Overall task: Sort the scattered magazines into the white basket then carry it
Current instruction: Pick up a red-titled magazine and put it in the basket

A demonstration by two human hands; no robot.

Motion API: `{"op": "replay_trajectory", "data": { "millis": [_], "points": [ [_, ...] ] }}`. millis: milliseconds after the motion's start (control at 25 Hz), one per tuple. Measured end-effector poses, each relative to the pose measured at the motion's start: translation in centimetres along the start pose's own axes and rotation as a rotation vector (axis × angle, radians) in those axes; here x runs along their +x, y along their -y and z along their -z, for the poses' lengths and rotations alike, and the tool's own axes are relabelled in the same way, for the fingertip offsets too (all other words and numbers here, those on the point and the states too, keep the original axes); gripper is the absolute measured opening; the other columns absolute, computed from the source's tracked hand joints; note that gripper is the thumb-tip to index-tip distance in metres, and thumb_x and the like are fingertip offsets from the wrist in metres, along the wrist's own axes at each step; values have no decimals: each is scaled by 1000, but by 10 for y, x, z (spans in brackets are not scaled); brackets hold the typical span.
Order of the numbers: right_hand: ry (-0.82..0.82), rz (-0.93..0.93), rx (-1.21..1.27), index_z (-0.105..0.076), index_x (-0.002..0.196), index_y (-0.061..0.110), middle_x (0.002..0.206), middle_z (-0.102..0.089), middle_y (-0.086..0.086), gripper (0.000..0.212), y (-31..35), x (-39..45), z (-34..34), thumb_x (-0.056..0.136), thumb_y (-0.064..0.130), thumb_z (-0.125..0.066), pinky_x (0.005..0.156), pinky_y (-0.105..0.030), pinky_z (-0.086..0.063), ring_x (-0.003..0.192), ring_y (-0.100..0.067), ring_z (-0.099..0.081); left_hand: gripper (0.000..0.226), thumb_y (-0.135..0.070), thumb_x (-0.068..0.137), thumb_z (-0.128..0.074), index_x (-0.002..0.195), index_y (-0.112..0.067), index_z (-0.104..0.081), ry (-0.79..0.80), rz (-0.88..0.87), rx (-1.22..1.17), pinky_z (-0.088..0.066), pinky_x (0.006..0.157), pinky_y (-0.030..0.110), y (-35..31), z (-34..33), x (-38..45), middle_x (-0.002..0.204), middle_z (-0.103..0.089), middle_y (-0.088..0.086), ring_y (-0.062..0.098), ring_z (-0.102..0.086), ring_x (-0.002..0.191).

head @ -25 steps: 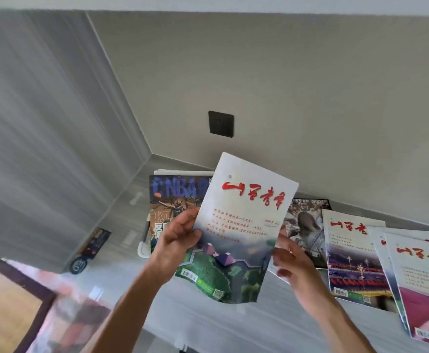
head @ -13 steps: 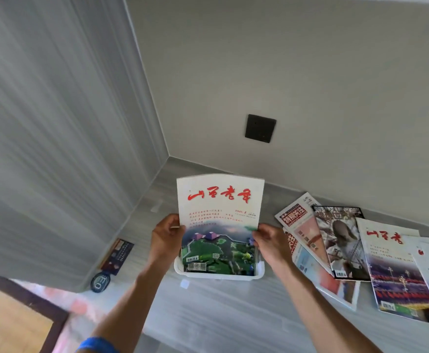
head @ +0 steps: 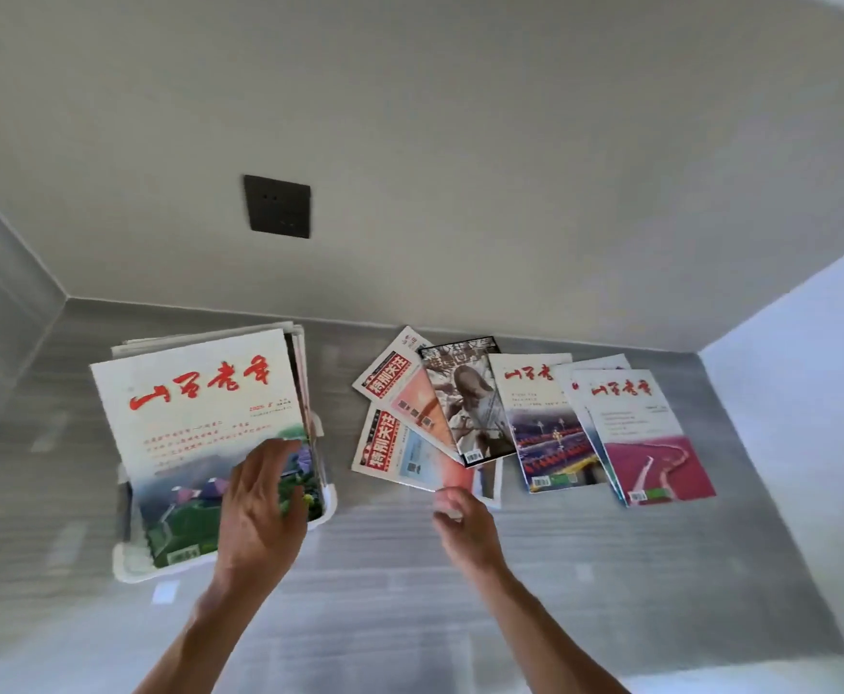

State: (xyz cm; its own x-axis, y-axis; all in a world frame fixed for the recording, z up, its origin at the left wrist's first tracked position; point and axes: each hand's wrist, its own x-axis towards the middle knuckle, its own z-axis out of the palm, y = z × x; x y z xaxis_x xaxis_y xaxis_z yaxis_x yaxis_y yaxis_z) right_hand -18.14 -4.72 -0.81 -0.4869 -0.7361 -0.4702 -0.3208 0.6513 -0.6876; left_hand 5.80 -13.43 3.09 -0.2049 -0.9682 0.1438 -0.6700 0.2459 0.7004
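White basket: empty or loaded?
Loaded. A magazine stack fills the white basket, overhanging its rim; left hand rests on top.

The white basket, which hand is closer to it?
Left. The left hand lies over the magazine in the white basket; the right hand is off to its right.

magazine (head: 199,423) now dropped in basket (head: 132,568); both hands (head: 259,508) released it.

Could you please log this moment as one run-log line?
left hand open on basket's top magazine | right hand empty, near scattered magazines
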Motion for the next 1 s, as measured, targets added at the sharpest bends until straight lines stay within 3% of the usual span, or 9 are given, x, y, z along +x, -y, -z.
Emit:
{"op": "replay_trajectory", "data": {
  "millis": [120,240,400,520,680,760,840,920,1000],
  "points": [
    [-79,-154,17,-68,106,11,107,-73,-7,25,-61,6,66,82,6,-62,79,-26,-51,99,-21,-68,60,0,81,-64,138,-6,-46,225,36,-29,-40,107,50,-45,-52,-1,141,-52,20,38,-49,128],
    [-118,-342,161,-66,112,13,101,-71,-10,31,-102,26,130,82,8,-61,63,-30,-54,82,-21,-66,72,-13,86,-62,150,-17,-29,432,61,66,-35,114,44,-88,-112,-12,154,-37,10,29,-35,141],
    [-156,-237,-55,-59,125,10,129,-64,-11,41,-147,74,208,84,14,-63,85,-27,-45,112,-26,-62,72,-18,88,-59,151,-26,-25,571,17,77,-31,114,40,-144,-184,-26,156,-35,1,21,-31,143],
    [-192,-194,-262,-44,138,10,139,-55,-13,59,-172,114,257,83,21,-63,92,-35,-48,121,-30,-57,67,-19,87,-60,148,-27,-31,616,38,67,-30,113,34,-168,-219,-41,154,-38,-1,17,-36,140],
    [-173,-151,-604,-16,150,1,158,-25,-17,92,-200,150,272,84,44,-64,106,-44,-42,143,-33,-31,61,-20,88,-61,142,-33,-37,609,62,88,-34,111,34,-178,-246,-50,153,-39,-4,15,-40,137],
    [-204,-71,-804,-22,148,-5,150,-36,-22,82,-208,151,258,89,40,-58,102,-42,-49,136,-35,-41,57,-21,90,-60,141,-35,-38,604,79,119,-34,111,35,-177,-247,-52,153,-39,-6,14,-40,137],
    [-205,13,-959,-35,141,-9,138,-52,-26,61,-204,143,247,95,27,-50,89,-37,-57,113,-30,-63,53,-23,91,-59,138,-36,-40,616,109,158,-35,111,37,-177,-244,-52,152,-41,-7,15,-42,135],
    [-203,78,-948,-48,133,-5,121,-65,-22,48,-191,127,241,96,25,-46,78,-32,-58,93,-24,-70,50,-23,90,-60,135,-37,-44,620,151,155,-38,109,38,-177,-238,-52,147,-47,-7,16,-46,132],
    [-170,158,-797,-55,123,5,103,-71,-12,38,-173,105,235,96,28,-41,75,-32,-58,87,-22,-68,42,-21,89,-62,125,-40,-53,600,235,80,-44,104,39,-183,-230,-52,137,-58,-4,17,-55,123]
  ]
}}
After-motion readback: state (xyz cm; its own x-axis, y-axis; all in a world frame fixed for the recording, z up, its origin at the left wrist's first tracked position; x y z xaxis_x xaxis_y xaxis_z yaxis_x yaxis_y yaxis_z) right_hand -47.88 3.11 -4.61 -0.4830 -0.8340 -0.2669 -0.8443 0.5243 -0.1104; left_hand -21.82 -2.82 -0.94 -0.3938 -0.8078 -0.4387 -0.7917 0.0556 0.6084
